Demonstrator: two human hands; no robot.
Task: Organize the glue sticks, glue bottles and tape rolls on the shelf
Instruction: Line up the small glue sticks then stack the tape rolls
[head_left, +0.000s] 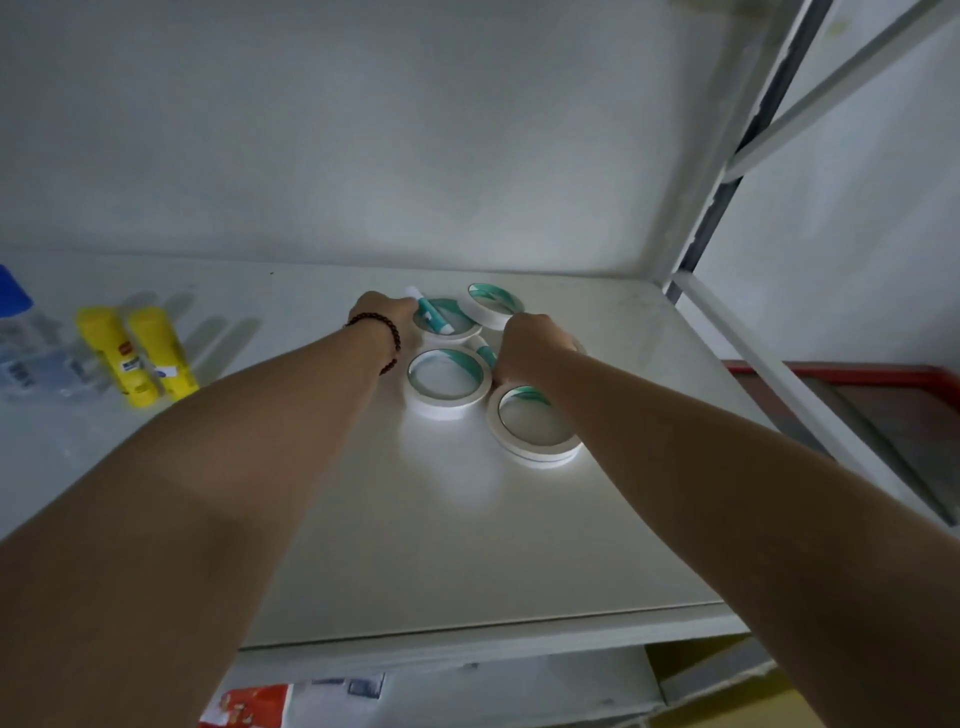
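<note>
Both your hands are deep on the white shelf board (415, 519), reaching into the tape cluster at centre-far. Your left hand (387, 317), with a dark bead bracelet (387, 338) on the wrist, has its grip clamped on a teal-and-white glue stick (431, 312), which lies tilted across the far-left white tape roll with a teal inner core (449, 325). Your right hand (535, 348) sits over the middle of the cluster; fingers are hidden, so I cannot tell its grip. Just left of it a second teal glue stick (485, 353) pokes out.

Other white tape rolls: one at far right (493, 304), one near-left (448, 382), one near-right (535, 426), partly under your right forearm. All lie flat, close together, some touching.

Well apart at far left: two yellow glue bottles (137, 356) side by side, leaning back. Left of them a clear bottle with a blue cap (15, 332), cropped by the frame.
</note>
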